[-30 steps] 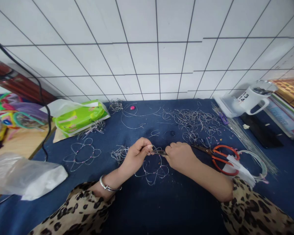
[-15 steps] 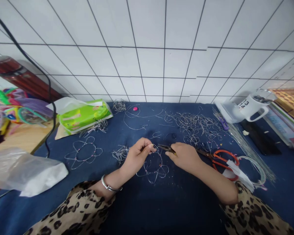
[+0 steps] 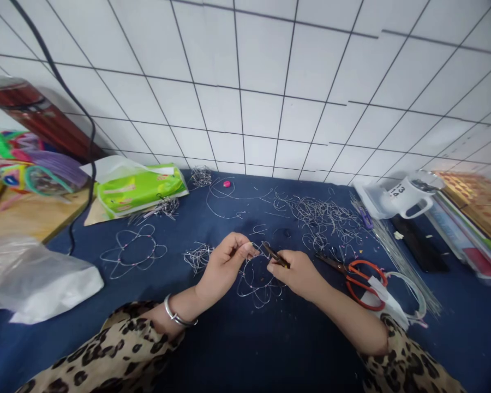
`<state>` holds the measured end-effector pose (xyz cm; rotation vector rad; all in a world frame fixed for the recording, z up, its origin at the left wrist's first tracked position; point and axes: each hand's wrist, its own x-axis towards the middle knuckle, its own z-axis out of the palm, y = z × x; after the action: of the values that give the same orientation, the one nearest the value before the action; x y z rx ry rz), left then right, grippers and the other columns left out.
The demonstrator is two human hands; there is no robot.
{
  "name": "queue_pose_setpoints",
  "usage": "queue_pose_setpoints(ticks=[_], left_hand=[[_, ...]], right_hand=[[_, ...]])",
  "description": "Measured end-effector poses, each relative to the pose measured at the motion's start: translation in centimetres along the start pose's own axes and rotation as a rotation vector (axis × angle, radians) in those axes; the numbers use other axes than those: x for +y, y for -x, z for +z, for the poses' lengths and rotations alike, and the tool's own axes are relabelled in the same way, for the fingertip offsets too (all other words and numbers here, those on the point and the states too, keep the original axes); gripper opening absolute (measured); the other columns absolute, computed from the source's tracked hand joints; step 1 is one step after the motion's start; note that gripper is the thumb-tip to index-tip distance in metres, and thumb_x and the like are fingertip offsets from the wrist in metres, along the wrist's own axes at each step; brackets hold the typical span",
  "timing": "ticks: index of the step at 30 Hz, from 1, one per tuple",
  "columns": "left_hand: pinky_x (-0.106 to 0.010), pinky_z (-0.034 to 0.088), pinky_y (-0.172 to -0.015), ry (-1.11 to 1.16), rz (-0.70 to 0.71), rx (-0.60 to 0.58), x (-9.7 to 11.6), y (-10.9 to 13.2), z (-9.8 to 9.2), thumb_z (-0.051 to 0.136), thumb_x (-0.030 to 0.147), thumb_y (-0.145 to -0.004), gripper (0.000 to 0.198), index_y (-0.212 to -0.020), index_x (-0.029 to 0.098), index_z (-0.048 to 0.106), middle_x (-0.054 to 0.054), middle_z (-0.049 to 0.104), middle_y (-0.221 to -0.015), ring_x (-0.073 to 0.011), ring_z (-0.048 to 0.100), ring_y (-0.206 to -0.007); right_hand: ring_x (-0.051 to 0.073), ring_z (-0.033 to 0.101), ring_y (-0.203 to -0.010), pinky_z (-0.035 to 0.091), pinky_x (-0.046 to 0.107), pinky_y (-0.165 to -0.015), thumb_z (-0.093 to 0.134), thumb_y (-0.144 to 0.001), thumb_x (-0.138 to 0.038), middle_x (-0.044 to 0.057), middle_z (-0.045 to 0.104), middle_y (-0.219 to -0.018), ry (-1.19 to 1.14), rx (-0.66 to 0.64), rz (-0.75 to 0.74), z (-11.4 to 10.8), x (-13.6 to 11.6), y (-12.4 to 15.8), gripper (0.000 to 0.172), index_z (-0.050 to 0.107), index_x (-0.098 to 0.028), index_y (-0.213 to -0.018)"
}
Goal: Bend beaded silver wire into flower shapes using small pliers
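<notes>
Between my hands is a thin wire flower [image 3: 258,287], a ring with looped petals and small pinkish beads. My left hand [image 3: 228,262] pinches its upper left edge between thumb and fingers. My right hand [image 3: 298,273] is wrapped round a pair of pliers [image 3: 275,255] with dark jaws; the jaw tips are at the top right of the ring, and whether they grip the wire is too small to tell. A second wire flower [image 3: 136,250] lies flat to the left. Beside my left wrist is a small heap of short wires [image 3: 197,257].
A large tangle of wire pieces [image 3: 325,214] spreads behind my right hand, with orange-handled scissors [image 3: 366,284] and long straight wires [image 3: 405,265] to its right. A green tissue pack [image 3: 141,188], a plastic bag [image 3: 45,284] and a white mug [image 3: 409,196] stand around the blue cloth.
My right hand and the pliers have come slightly left, nearer my left hand, and the pliers are tilted more steeply. The camera view has turned a little.
</notes>
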<state>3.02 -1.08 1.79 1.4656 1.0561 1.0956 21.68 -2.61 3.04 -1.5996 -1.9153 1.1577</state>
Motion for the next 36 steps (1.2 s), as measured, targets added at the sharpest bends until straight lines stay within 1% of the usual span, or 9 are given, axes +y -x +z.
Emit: queue_pose_setpoints(ticks=[2,5,9,16,20,23,29,33,36], left_hand=[[-0.030,0.046,-0.074,-0.017,-0.005,-0.003,-0.1,0.0,-0.1,0.046,0.027,-0.088,0.012,-0.084,0.017,0.052,-0.002,0.060,-0.078,-0.0137,0.057,-0.075],[-0.032,0.044,-0.080,-0.112,0.008,0.026,-0.3,-0.1,-0.2,0.049,0.027,-0.086,0.012,-0.083,0.017,0.054,-0.004,0.060,-0.086,-0.0153,0.057,-0.083],[-0.035,0.041,-0.088,-0.224,0.104,0.055,-0.4,-0.2,-0.5,0.053,0.024,-0.084,0.008,-0.081,0.018,0.056,-0.005,0.058,-0.096,-0.0177,0.054,-0.095],[-0.038,0.040,-0.087,-0.361,0.301,0.054,-0.5,-0.3,-0.5,0.055,0.016,-0.079,0.006,-0.074,0.020,0.057,-0.003,0.058,-0.077,-0.0201,0.055,-0.092],[-0.040,0.040,-0.086,-0.487,0.380,0.071,-0.7,-0.4,-0.5,0.056,0.014,-0.076,0.008,-0.072,0.021,0.057,-0.002,0.059,-0.076,-0.0208,0.055,-0.090],[-0.040,0.039,-0.086,-0.544,0.413,0.048,-0.7,-0.3,-0.5,0.056,0.014,-0.075,0.008,-0.072,0.021,0.057,-0.003,0.060,-0.079,-0.0206,0.055,-0.090],[-0.037,0.039,-0.086,-0.442,0.372,-0.050,-0.3,-0.4,-0.7,0.055,0.015,-0.077,0.007,-0.073,0.020,0.058,-0.003,0.059,-0.083,-0.0198,0.054,-0.091],[-0.035,0.041,-0.086,-0.332,0.287,-0.117,-0.1,-0.6,-0.8,0.054,0.018,-0.080,0.008,-0.073,0.018,0.058,-0.006,0.056,-0.096,-0.0191,0.052,-0.094],[-0.035,0.041,-0.086,-0.260,0.219,-0.158,0.1,-0.7,-0.8,0.052,0.019,-0.082,0.010,-0.074,0.018,0.058,-0.006,0.056,-0.097,-0.0182,0.052,-0.093]], right_hand=[[0.008,0.043,-0.053,0.030,0.020,-0.051,0.051,-0.078,-0.034,-0.004,0.048,-0.057,-0.001,0.039,-0.015,0.1,0.0,-0.1,0.019,0.059,-0.017,-0.073],[0.010,0.048,-0.059,0.034,0.020,-0.055,0.050,-0.080,-0.034,-0.002,0.053,-0.064,-0.038,0.103,-0.018,0.3,0.0,-0.1,0.020,0.060,-0.018,-0.078],[0.011,0.050,-0.062,0.036,0.021,-0.059,0.048,-0.081,-0.035,-0.002,0.056,-0.067,-0.062,0.156,-0.015,0.6,0.0,0.0,0.021,0.061,-0.018,-0.081],[0.010,0.048,-0.061,0.034,0.021,-0.058,0.048,-0.081,-0.031,-0.002,0.053,-0.064,0.002,0.173,-0.080,0.9,-0.2,0.1,0.019,0.061,-0.018,-0.076],[0.011,0.047,-0.061,0.033,0.021,-0.058,0.049,-0.080,-0.028,-0.002,0.053,-0.064,0.029,0.171,-0.100,1.0,-0.1,0.1,0.016,0.060,-0.018,-0.075],[0.010,0.047,-0.061,0.033,0.021,-0.057,0.049,-0.080,-0.026,-0.002,0.052,-0.064,0.041,0.164,-0.112,1.1,0.0,0.0,0.015,0.058,-0.017,-0.072],[0.010,0.046,-0.061,0.033,0.021,-0.058,0.049,-0.079,-0.026,-0.002,0.050,-0.063,0.034,0.163,-0.120,1.0,0.0,0.0,0.014,0.055,-0.017,-0.070],[0.010,0.046,-0.061,0.033,0.021,-0.058,0.049,-0.079,-0.025,-0.002,0.050,-0.063,0.030,0.169,-0.121,1.0,0.0,0.0,0.014,0.056,-0.018,-0.070],[0.010,0.046,-0.060,0.033,0.021,-0.057,0.049,-0.079,-0.025,-0.002,0.050,-0.063,0.033,0.168,-0.123,1.1,0.0,0.0,0.013,0.056,-0.018,-0.070]])
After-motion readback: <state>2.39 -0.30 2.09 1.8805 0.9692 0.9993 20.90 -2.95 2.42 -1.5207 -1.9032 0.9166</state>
